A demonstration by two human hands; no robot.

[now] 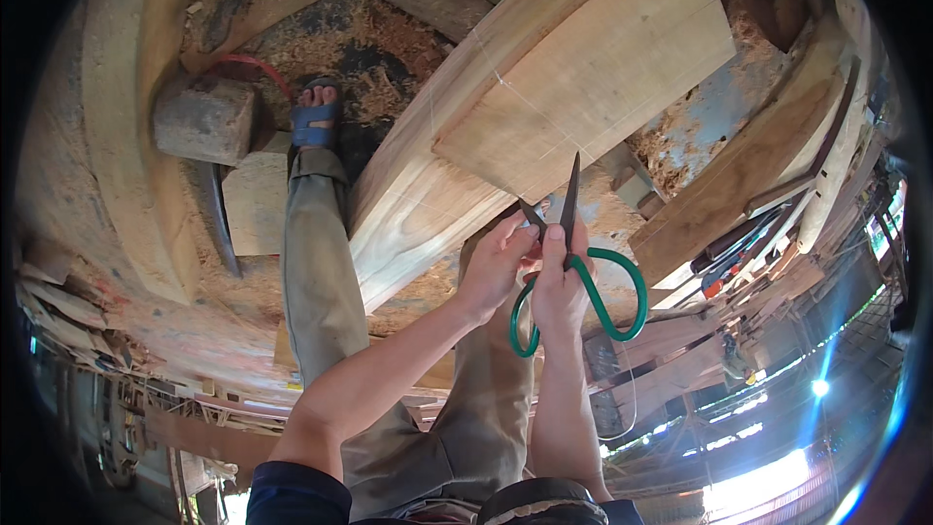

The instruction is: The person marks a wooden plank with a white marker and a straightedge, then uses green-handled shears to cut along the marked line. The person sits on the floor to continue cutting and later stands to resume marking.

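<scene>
From where I watch, my right hand is wrapped through the green loop handles of a pair of scissors, its fingers curled shut around the near loop so the blades stand up and away from the knuckles, their dark tips pointing toward the wood beyond. The blades look parted, one long tip rising above the fingertips and a shorter one leaning to their left; I judge the grip is set that way to leave a gap for something thin. My left hand sits just to the left of the right, touching it, its fingers pinched together close to the lower blade, as if steadying something fine there; what they hold is too small for me to tell. Directly past the fingertips lies a pale flat board resting on a long curved plank, and thin pale lines cross the board's face toward the blades; I cannot say whether these are cords or marks. Below the wrists are my trouser legs, and beyond the left fingers, well apart, a foot in a blue sandal stands on a floor thick with sawdust, near a grey block. To the right of the scissors, well apart, tools lie on a cluttered counter.
</scene>
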